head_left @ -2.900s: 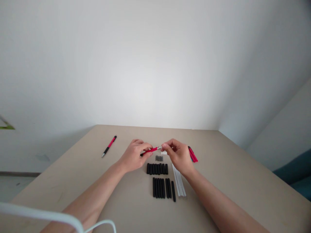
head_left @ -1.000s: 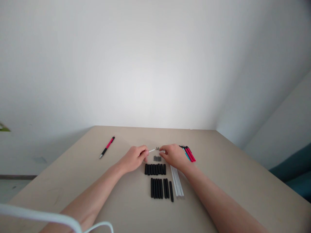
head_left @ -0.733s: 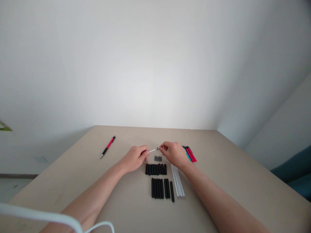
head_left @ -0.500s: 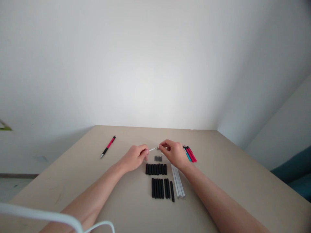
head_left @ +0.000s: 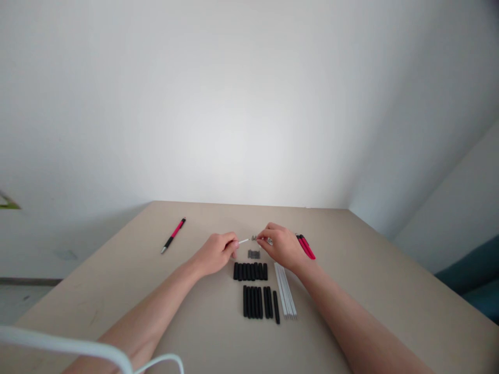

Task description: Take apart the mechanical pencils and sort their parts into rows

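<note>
My left hand (head_left: 217, 253) is closed around a thin white pen refill (head_left: 244, 241), its tip pointing right towards my other hand. Thumb and forefinger of my right hand (head_left: 281, 246) are pinched together beside a few small metallic pieces (head_left: 253, 238); what they grip, if anything, is too small to make out. Just below lies a group of small grey springs (head_left: 253, 254). Nearer to me is a row of short black tubes (head_left: 250, 271), then longer black tubes (head_left: 253, 302). White refills (head_left: 286, 293) lie side by side under my right wrist.
A red and black pen (head_left: 173, 236) lies alone at the left of the beige table (head_left: 117, 270). Red pen barrels with black ends (head_left: 306, 246) lie right of my right hand. A white cable-like strip (head_left: 66, 344) crosses the lower left. A white wall stands behind the table.
My right hand has shifted slightly right, away from the refill tip, showing more of the metallic pieces and covering the teal barrel. My left hand keeps its place with the refill.
</note>
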Demonstrator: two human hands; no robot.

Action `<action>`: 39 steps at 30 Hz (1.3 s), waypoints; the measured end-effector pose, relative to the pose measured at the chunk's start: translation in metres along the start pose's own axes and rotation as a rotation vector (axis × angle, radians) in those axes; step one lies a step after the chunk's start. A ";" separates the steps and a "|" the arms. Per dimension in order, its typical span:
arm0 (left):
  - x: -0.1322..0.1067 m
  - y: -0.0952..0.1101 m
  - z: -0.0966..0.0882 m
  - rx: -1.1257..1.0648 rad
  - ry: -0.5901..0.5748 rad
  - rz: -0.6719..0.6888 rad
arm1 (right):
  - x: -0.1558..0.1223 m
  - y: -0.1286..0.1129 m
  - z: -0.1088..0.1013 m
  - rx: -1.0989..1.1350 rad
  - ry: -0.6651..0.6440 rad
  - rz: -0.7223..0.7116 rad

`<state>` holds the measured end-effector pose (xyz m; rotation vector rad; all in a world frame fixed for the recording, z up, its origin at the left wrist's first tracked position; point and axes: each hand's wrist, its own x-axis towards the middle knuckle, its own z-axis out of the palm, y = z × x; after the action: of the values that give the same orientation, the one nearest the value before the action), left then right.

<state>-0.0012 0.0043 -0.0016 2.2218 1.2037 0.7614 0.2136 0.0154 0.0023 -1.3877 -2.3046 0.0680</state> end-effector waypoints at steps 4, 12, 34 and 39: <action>0.000 0.000 0.000 0.004 -0.009 -0.008 | 0.001 0.002 0.004 -0.039 -0.055 0.010; 0.000 0.000 0.000 0.005 -0.003 -0.007 | 0.003 0.001 0.006 -0.084 -0.118 0.035; 0.000 -0.004 0.001 0.002 -0.016 -0.003 | 0.000 -0.005 -0.012 -0.086 -0.178 -0.021; 0.001 -0.003 0.001 -0.004 -0.021 -0.007 | 0.000 -0.005 -0.011 -0.129 -0.261 -0.022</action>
<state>-0.0023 0.0064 -0.0042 2.2152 1.1986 0.7353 0.2141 0.0104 0.0137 -1.4928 -2.5777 0.0995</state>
